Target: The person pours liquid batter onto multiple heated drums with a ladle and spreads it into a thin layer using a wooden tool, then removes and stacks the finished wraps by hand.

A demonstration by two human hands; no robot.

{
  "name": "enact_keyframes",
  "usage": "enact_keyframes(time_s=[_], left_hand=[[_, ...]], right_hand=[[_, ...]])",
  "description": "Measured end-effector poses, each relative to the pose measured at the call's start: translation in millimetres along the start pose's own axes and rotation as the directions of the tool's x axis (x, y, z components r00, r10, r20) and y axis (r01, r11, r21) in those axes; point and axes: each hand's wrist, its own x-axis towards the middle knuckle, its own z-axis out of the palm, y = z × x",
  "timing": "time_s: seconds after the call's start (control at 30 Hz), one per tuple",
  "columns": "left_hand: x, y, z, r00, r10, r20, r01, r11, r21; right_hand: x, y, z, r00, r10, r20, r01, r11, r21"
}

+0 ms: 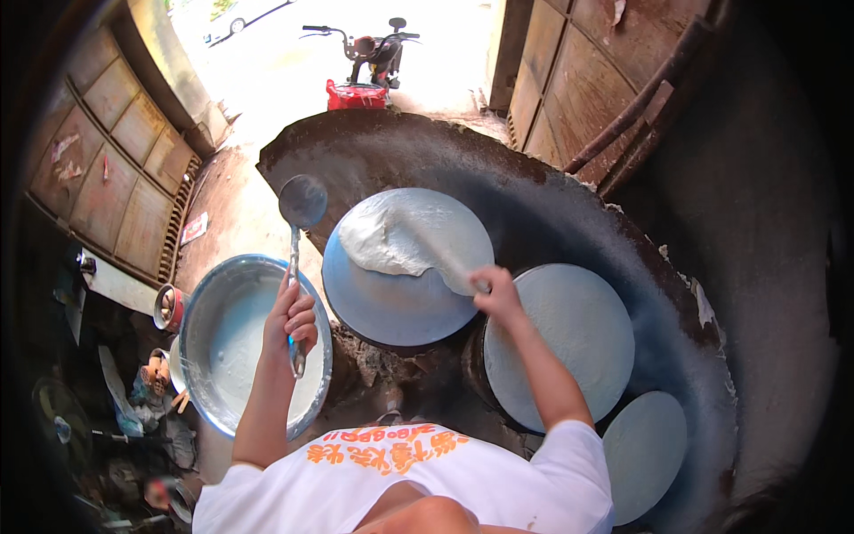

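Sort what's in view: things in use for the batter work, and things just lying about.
In use:
left hand gripping ladle
right hand on spreader
batter on round griddle
batter basin

Lying about:
scooter
red pot
two other griddles

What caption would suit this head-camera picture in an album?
Left hand holds a ladle over a batter basin; right hand spreads white batter across a round griddle.
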Motion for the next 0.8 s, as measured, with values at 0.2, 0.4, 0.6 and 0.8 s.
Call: enact_keyframes(time_s=[0.2, 0.4, 0.6, 0.8], left_hand=[[16.6, -2.2, -10.5, 0.980, 0.133, -0.148, -0.135, 0.991, -0.006], [-2.7, 1.6, -1.1, 0.927, 0.321, -0.195, -0.213, 0.878, 0.429], [9.6, 5.4, -10.3, 0.904, 0.357, -0.233, -0.238, 0.876, 0.419], [-21.0, 4.6, -12.4, 0.910, 0.309, -0.278, -0.099, 0.812, 0.576]], right_hand=[[55.3, -23.6, 63.0, 0.963, -0.245, 0.112, 0.261, 0.951, -0.163], [35.1, -6.5, 12.7, 0.910, -0.179, 0.374, 0.141, 0.982, 0.126], [79.0, -25.4, 51.1, 0.951, -0.219, 0.216, 0.229, 0.973, -0.020], [42.7, -2.5, -5.7, 0.832, -0.058, 0.551, -0.017, 0.992, 0.129]])
